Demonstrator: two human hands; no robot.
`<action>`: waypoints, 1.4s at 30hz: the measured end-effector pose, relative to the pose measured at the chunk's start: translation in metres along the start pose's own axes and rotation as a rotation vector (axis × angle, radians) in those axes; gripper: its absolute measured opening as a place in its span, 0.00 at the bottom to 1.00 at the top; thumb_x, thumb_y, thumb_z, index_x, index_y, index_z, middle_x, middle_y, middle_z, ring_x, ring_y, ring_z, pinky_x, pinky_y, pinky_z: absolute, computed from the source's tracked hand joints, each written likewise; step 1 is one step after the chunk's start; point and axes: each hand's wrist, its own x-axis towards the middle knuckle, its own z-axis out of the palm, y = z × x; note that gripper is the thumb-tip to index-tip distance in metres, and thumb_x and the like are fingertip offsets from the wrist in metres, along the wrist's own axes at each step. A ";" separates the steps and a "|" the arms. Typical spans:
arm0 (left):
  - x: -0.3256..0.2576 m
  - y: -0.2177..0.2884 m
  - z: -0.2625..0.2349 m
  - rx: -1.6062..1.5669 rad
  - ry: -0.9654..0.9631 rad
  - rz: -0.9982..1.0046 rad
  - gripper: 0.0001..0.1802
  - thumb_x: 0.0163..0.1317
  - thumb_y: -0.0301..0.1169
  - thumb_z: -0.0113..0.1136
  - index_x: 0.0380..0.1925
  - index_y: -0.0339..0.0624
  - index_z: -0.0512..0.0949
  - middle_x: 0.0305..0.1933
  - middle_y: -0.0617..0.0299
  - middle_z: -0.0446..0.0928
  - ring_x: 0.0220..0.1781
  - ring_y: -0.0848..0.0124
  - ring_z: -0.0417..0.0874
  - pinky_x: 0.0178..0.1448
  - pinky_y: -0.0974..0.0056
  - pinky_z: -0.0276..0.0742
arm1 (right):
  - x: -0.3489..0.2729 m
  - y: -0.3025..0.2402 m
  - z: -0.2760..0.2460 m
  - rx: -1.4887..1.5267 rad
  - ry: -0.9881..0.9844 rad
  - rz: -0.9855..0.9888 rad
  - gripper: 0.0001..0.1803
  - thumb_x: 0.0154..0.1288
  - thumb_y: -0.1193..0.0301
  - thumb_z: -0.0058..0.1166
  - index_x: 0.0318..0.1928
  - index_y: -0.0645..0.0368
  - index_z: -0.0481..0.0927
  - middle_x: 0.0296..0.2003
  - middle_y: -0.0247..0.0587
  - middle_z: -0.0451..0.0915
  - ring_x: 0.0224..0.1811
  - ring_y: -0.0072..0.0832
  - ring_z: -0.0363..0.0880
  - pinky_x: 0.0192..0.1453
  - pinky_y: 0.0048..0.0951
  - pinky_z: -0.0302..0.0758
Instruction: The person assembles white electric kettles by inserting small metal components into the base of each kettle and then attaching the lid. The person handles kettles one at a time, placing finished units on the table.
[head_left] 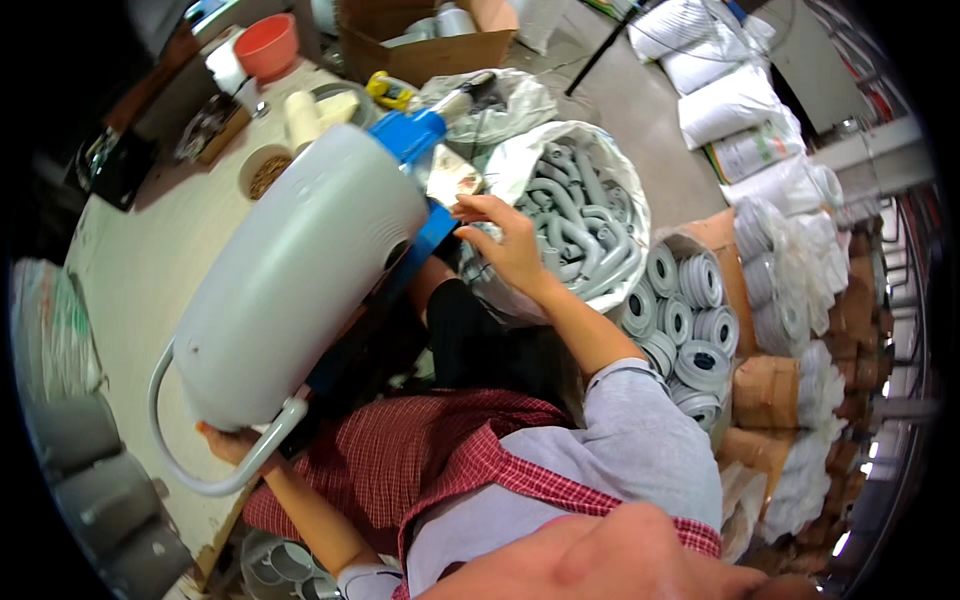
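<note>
Nearest the lens, a blurred fingertip-like shape [610, 555] is seen at the bottom edge; what it belongs to cannot be told. Behind it, a red checked apron [440, 460] over a grey top is worn.

A large pale grey plastic housing [300, 270], rounded and drum-like, is held tilted above the near edge of the desk [140, 270]. Its shell is smooth, with curved slots on the side facing right and small holes near its lower end. A blue part [410, 132] is fitted at its upper end, and a curved grey tube handle [200, 455] loops round its lower end.

The left hand [232, 442] is placed under the lower end, its fingers curled about the handle's bracket, though most of the grip is hidden. The right hand [505, 245] is stretched toward the blue part, fingers spread and loosely bent, fingertips just beside it; nothing is clasped in it, as far as can be seen.

A white sack of grey curved tubes [590, 215] is set just behind the right hand. Grey round reels [690, 320] are stacked beside it.
</note>
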 end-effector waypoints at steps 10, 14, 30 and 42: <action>0.007 0.004 0.023 0.034 -0.063 0.070 0.30 0.75 0.52 0.40 0.53 0.32 0.71 0.52 0.52 0.76 0.55 0.65 0.77 0.60 0.59 0.71 | 0.032 0.209 -0.207 -1.095 0.187 0.395 0.29 0.52 0.60 0.69 0.50 0.65 0.78 0.41 0.55 0.82 0.45 0.48 0.81 0.51 0.43 0.76; 0.008 0.000 0.029 0.025 -0.101 0.031 0.27 0.75 0.49 0.40 0.50 0.33 0.73 0.49 0.55 0.78 0.50 0.69 0.78 0.55 0.62 0.72 | 0.041 0.203 -0.197 -0.875 0.182 0.379 0.23 0.51 0.66 0.69 0.47 0.63 0.81 0.42 0.52 0.83 0.45 0.47 0.81 0.51 0.40 0.75; -0.004 -0.002 0.035 0.158 -0.178 0.067 0.17 0.72 0.37 0.50 0.31 0.33 0.76 0.26 0.70 0.71 0.30 0.79 0.67 0.36 0.72 0.64 | 0.132 -0.183 -0.003 -0.639 -0.729 -0.352 0.18 0.56 0.67 0.66 0.44 0.60 0.74 0.31 0.45 0.81 0.32 0.44 0.83 0.37 0.37 0.76; -0.002 0.022 0.055 0.313 -0.198 0.543 0.28 0.71 0.43 0.48 0.14 0.37 0.71 0.15 0.51 0.71 0.21 0.54 0.70 0.62 0.50 0.64 | 0.148 -0.260 0.145 -0.834 -0.976 -0.663 0.23 0.59 0.65 0.64 0.49 0.59 0.70 0.37 0.52 0.82 0.40 0.50 0.82 0.43 0.43 0.76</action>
